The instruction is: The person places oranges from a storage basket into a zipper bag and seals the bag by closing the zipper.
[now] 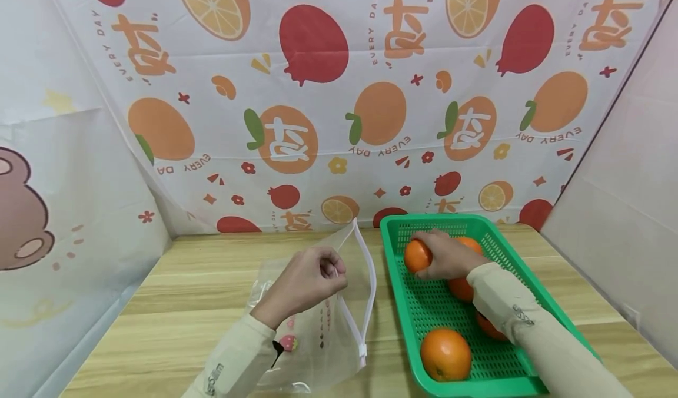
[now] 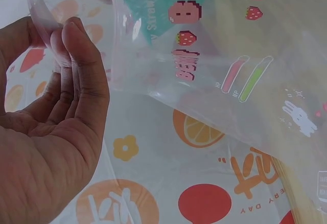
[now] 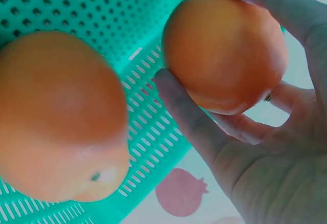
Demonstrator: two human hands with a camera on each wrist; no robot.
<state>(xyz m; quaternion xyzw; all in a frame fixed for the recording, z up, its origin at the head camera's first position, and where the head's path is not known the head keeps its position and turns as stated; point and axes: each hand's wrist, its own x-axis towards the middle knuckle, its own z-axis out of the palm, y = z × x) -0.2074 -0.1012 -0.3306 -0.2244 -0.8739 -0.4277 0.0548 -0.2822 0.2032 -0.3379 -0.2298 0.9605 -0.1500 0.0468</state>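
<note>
My left hand (image 1: 309,283) pinches the edge of a clear zip bag (image 1: 312,351) printed with strawberries, and the bag's zip mouth gapes to the right. In the left wrist view the thumb and curled fingers (image 2: 76,55) meet at the bag's pinkish rim. My right hand (image 1: 447,255) grips an orange (image 1: 417,256) over the far left part of a green basket (image 1: 399,304). Seen from the right wrist, thumb and fingers wrap around this orange (image 3: 225,50). Below and beside it in the basket lie several more oranges, one of them near the front (image 1: 446,354).
The wood-grain table (image 1: 212,286) carries the bag on the left and the basket on the right. A fruit-printed cloth (image 1: 339,109) hangs behind the table. White sheets stand at the left (image 1: 69,168) and right (image 1: 625,168).
</note>
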